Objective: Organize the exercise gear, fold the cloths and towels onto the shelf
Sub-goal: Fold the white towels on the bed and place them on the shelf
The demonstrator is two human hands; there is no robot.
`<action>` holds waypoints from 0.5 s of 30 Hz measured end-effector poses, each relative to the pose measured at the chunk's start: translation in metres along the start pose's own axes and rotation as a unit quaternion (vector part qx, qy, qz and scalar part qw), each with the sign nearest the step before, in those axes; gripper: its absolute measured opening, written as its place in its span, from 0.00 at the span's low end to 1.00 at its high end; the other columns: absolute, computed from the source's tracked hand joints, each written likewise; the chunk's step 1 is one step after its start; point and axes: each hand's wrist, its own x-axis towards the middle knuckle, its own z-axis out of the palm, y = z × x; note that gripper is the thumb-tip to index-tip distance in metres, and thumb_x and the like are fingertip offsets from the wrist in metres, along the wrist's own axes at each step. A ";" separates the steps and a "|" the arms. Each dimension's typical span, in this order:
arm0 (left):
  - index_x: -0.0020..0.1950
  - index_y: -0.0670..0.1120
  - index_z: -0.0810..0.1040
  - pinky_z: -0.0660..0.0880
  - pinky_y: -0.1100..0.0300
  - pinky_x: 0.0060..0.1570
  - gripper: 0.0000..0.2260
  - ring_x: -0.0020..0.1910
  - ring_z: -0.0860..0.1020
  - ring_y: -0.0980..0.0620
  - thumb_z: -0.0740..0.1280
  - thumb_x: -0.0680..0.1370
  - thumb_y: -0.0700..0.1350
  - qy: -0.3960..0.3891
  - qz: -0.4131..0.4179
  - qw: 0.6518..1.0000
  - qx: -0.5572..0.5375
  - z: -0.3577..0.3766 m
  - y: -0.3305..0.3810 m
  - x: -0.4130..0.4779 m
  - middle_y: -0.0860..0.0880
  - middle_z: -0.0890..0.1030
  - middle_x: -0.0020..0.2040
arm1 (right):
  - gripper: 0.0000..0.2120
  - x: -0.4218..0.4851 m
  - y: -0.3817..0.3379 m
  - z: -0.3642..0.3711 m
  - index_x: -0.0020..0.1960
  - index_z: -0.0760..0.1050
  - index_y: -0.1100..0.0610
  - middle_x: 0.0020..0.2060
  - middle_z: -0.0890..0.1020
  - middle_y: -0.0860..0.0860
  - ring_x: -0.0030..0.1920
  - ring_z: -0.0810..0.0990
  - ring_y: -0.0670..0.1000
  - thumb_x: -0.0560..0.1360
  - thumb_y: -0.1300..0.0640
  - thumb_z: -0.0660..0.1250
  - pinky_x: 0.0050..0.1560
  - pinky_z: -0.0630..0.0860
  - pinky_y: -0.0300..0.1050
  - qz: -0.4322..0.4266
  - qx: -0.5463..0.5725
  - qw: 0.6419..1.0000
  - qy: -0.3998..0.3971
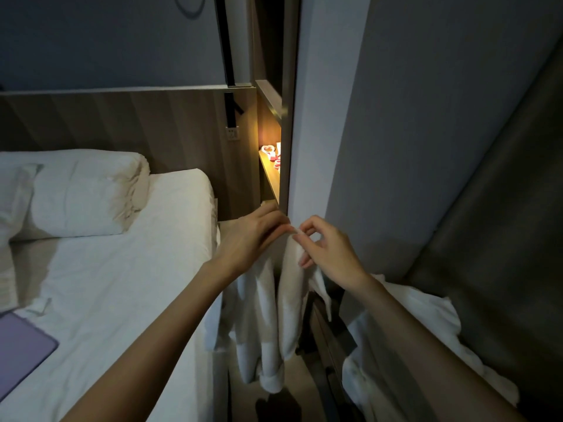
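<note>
A white towel hangs down in folds in the gap between the bed and the wall. My left hand holds its top edge from the left, fingers together over the cloth. My right hand pinches the same top edge between thumb and forefinger, right beside the left fingertips. A second white cloth lies heaped at the lower right, partly under my right forearm. A lit wooden shelf is set into the niche just above my hands.
The bed with white sheet and pillow fills the left. A purple flat object lies on its near edge. Small red-and-white items sit on the shelf. A grey wall stands close on the right.
</note>
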 end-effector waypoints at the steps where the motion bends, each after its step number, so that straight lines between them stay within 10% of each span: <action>1: 0.50 0.42 0.79 0.79 0.61 0.44 0.07 0.43 0.77 0.55 0.65 0.78 0.45 0.008 -0.016 1.000 -0.017 0.002 0.000 0.001 0.47 0.78 0.47 | 0.03 0.002 -0.001 -0.001 0.46 0.71 0.48 0.38 0.79 0.47 0.31 0.82 0.44 0.78 0.52 0.64 0.31 0.76 0.33 -0.016 -0.032 0.999 0.017; 15: 0.62 0.45 0.77 0.76 0.56 0.51 0.13 0.52 0.77 0.49 0.67 0.77 0.42 -0.051 -0.231 0.969 -0.069 0.044 -0.047 -0.024 0.46 0.80 0.55 | 0.11 0.016 -0.020 -0.061 0.45 0.69 0.41 0.44 0.78 0.38 0.38 0.85 0.51 0.82 0.57 0.58 0.38 0.82 0.43 -0.077 0.115 0.956 0.257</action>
